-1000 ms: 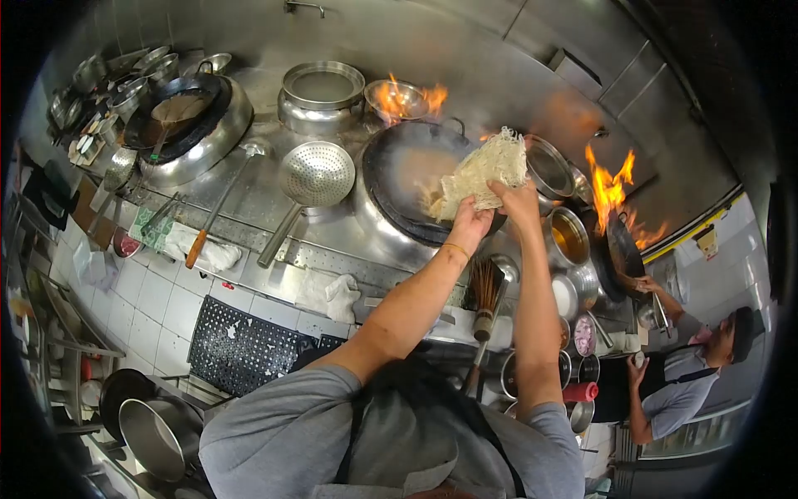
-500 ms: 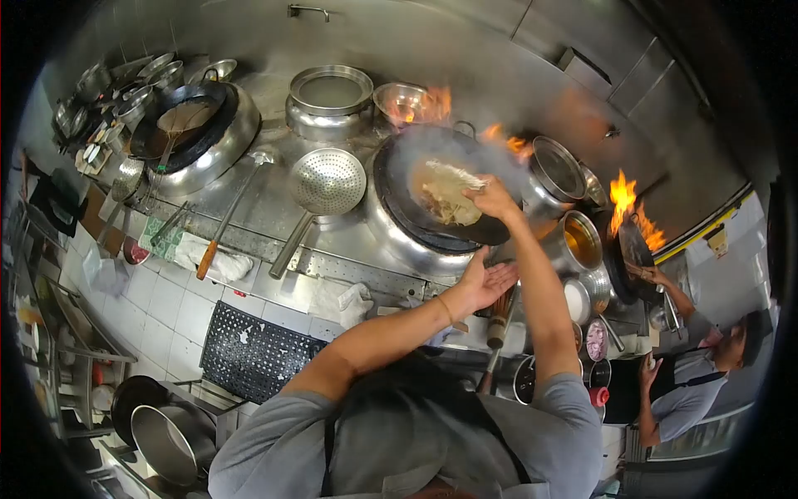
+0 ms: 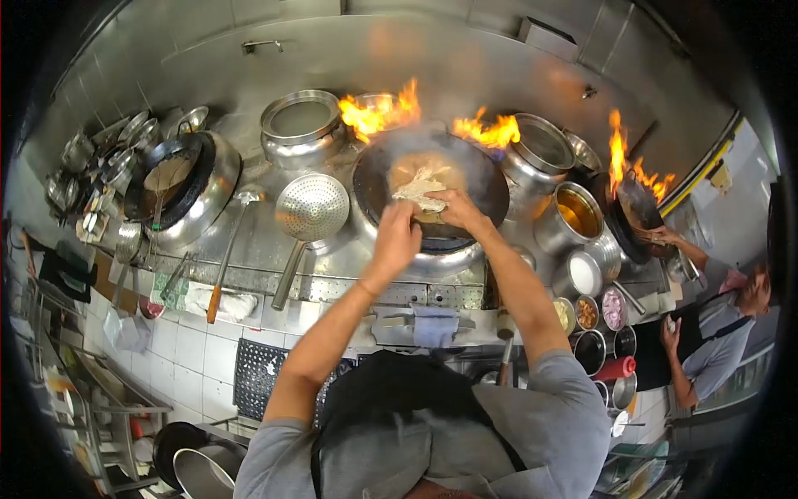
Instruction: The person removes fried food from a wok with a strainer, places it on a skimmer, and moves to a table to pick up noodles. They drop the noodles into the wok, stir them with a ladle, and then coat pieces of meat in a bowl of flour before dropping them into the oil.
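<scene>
Steam rises from the large black wok (image 3: 495,195) in front of me, which sits on a round metal burner ring. A pale, floppy, flat piece of food (image 3: 422,188) with a wrinkled surface is over the wok's middle. My right hand (image 3: 457,208) is closed on its near right edge. Close beside it, my left hand (image 3: 397,237) has its fingers pinched together at the piece's near left edge; its fingertips are partly hidden. Left of the wok lies a perforated strainer (image 3: 312,206), its handle toward me.
Flames (image 3: 382,112) rise behind the wok. A lidded-looking metal pot (image 3: 301,116) stands back left, and a pot of amber liquid (image 3: 579,212) stands right. Farther right, a co-worker's hand (image 3: 661,236) is at a flaming wok (image 3: 636,204). Ingredient bowls (image 3: 586,312) line the right side.
My left hand has gone from open, palm up before the wok, to the near edge of the pale piece beside my right hand. The flames behind the wok are larger. The view has shifted.
</scene>
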Tool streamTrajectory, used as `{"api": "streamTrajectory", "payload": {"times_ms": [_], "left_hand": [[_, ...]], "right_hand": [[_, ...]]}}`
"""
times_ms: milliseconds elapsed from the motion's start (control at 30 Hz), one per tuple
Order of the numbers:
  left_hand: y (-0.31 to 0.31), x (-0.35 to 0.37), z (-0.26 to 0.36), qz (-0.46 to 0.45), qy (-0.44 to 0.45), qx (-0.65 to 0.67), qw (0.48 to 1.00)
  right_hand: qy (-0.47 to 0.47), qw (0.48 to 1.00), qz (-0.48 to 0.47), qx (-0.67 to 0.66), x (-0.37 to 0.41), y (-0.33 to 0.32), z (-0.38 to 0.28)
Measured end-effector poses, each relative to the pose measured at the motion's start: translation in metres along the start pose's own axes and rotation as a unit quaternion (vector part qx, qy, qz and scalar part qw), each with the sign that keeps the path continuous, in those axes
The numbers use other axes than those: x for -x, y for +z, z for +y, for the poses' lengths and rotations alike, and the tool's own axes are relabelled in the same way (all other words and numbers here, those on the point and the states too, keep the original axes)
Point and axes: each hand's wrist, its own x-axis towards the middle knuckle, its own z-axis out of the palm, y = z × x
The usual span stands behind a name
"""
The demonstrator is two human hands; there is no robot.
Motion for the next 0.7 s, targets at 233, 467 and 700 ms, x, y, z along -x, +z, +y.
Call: {"api": "streamTrajectory", "payload": {"times_ms": [233, 467, 700], "left_hand": [[0.017, -0.063, -0.039, -0.24, 0.1, -0.228, 0.938], [0.024, -0.078, -0.06, -0.373, 0.093, -0.167, 0.908], [0.045, -0.078, -0.082, -0.412, 0.13, -0.185, 0.883]], "right_hand": [[0.06, 0.994, -0.085, 0.037, -0.009, 0.004, -0.02], [0.074, 0.974, 0.038, -0.209, 0.043, -0.015, -0.02], [0.252, 0.853, 0.279, -0.362, 0.184, -0.059, -0.078]]}}
